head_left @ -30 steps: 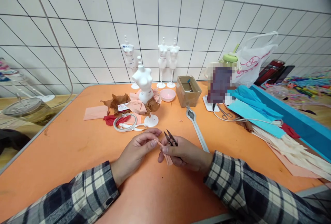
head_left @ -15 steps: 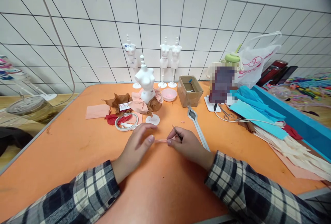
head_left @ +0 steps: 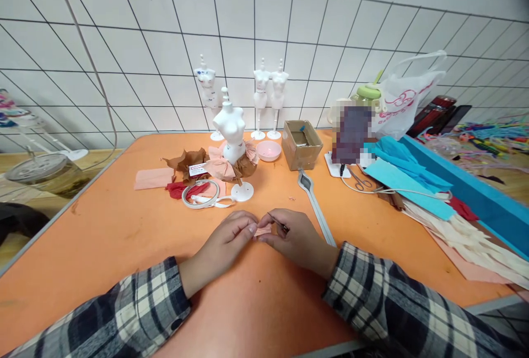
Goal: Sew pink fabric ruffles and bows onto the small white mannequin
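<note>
Close together over the table's middle, my two hands meet at a small strip of peach crepe paper [head_left: 263,230]. My left hand [head_left: 225,239] pinches the strip's left end between thumb and fingers. In my right hand [head_left: 301,239] is a small dark pointed tool [head_left: 281,224], its tip sticking out toward the upper left; its exact kind is unclear. The right thumb and fingertip are at the strip's right end. Beyond my hands stands a white mannequin [head_left: 230,126] on a stand, with peach and brown crepe paper [head_left: 219,164] gathered round its lower part.
A roll of tape [head_left: 184,195] lies left of the mannequin's base [head_left: 242,191]. Behind are a pink bowl [head_left: 268,151], a cardboard box [head_left: 301,151] and smaller mannequins [head_left: 260,91]. Scissors [head_left: 362,183], a cable and blue paper [head_left: 409,190] lie at right.
My left hand, apart from the strip with thumb and fingers spread before, has moved right and closed on it. The strip now looks wider between both hands. The right hand still holds the dark tool.
</note>
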Tool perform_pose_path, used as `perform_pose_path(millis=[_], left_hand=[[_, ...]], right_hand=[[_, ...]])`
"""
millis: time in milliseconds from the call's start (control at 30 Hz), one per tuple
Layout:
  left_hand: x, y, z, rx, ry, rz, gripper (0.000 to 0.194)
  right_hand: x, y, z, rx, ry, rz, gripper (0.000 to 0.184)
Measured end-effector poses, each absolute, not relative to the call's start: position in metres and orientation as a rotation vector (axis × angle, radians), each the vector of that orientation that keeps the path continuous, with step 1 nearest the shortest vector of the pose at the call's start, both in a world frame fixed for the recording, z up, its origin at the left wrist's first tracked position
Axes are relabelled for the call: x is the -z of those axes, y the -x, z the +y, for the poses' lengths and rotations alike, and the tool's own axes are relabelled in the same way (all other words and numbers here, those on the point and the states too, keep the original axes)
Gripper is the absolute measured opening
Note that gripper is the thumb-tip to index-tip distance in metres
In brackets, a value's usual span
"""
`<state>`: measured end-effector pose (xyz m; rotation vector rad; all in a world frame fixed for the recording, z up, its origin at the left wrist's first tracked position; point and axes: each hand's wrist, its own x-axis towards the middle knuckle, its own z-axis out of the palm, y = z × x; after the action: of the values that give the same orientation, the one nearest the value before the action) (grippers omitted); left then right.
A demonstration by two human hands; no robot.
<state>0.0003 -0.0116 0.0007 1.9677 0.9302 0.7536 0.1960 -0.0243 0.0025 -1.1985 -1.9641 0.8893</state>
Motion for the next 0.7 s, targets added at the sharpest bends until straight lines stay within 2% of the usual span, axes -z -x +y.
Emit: perform_pose_path(millis=[167,567,700], left_hand=[[0.001,0.002,-0.011,-0.745,-1.963,0.925,0.039],[-0.008,0.005,-0.020,-0.682,-2.605,1.112,0.022],[-0.006,0.005,-0.019,-0.671,-2.653,1.130,0.022]], right_hand=[[-0.001,-0.197,-0.024,-0.908,1.218,-1.895,0.014],[0.000,-0.197,-0.024,-0.847,1.231,-1.955,0.009],[0.000,-0.197,-0.024,-0.855,1.232,-1.960,0.009]])
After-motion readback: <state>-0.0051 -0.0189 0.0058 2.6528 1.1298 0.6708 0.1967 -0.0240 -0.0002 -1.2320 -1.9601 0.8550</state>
